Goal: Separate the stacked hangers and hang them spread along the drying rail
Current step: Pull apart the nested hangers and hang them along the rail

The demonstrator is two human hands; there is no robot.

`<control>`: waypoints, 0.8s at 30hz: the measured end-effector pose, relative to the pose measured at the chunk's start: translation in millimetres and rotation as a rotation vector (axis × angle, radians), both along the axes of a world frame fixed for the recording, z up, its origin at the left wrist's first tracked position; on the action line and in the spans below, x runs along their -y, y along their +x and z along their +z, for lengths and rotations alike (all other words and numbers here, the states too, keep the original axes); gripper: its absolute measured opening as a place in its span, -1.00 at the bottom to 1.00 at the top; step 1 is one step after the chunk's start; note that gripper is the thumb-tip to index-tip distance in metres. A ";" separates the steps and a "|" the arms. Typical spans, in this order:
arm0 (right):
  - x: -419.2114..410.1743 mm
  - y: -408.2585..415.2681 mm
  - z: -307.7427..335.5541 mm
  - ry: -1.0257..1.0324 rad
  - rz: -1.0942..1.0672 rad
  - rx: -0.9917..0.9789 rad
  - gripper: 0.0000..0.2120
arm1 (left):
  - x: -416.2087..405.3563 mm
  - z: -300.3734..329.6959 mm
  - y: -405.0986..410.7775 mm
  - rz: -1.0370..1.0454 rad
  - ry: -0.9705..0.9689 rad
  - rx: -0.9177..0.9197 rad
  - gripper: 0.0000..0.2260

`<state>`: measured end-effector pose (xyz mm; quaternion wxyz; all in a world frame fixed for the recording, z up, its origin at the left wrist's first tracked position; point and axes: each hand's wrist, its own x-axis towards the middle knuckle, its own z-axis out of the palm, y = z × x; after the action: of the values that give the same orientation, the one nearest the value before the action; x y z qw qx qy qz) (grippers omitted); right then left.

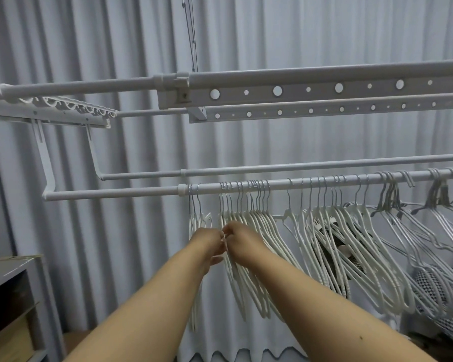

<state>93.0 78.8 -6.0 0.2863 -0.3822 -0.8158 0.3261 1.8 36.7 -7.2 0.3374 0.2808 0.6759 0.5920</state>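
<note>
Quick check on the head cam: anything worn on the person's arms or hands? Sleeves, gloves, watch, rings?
Nothing worn shows. The left hand and right hand are bare, and both forearms are bare to the frame's bottom edge: no sleeves, gloves, watch or bands. Fingers are too blurred to rule out rings.

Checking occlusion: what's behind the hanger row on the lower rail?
Behind the white hangers on the lower rail: a pleated grey curtain and a second rail. Dark patterned items show between hangers; what they are is hidden.
</note>
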 end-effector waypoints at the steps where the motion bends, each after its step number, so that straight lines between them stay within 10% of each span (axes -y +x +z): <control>1: 0.0 -1.2 1.0 -0.010 0.008 0.004 -0.69 | -0.5 -0.7 -1.3 -0.003 0.003 0.001 -0.84; 24: -10.1 -14.7 7.0 -0.234 -0.136 0.198 -0.62 | 1.8 -2.2 -4.5 0.034 0.172 -0.104 -0.80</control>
<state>78.4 88.9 1.0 0.1795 -0.4976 -0.7687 0.3596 -2.8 34.9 -9.4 0.2665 0.3275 0.6439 0.6381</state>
